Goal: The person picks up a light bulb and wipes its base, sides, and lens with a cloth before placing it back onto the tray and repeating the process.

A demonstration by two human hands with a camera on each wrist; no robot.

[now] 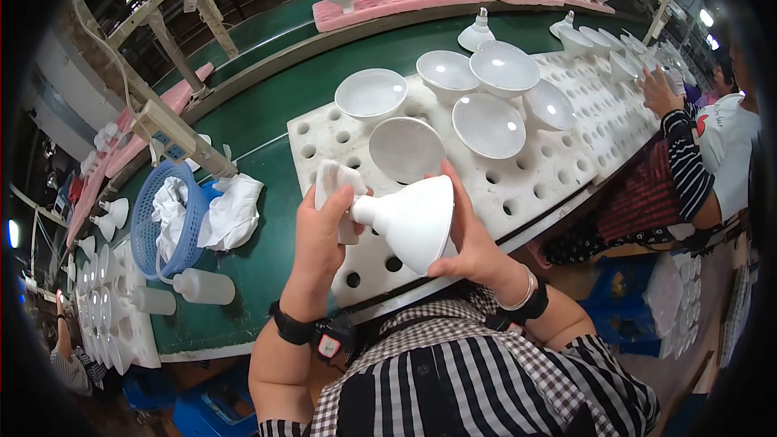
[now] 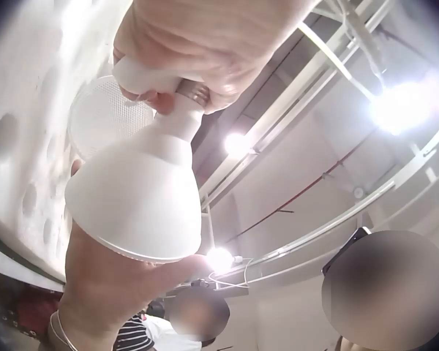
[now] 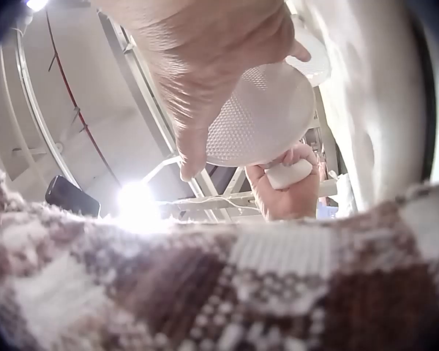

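Observation:
A white cone-shaped reflector lamp bulb is held in front of the body, its narrow end toward the left. My right hand grips it by the wide rim, thumb on the near side and fingers on the far side. With a folded white cloth in its grasp, my left hand pinches at the narrow end. In the left wrist view the metal screw base shows between the left fingers. The textured lens face of the bulb appears in the right wrist view.
Several similar bulbs stand lens-up on a white board with holes. On the green table, a blue basket holds white cloths beside plastic bottles. Pink foam lies behind. Another person works at the right.

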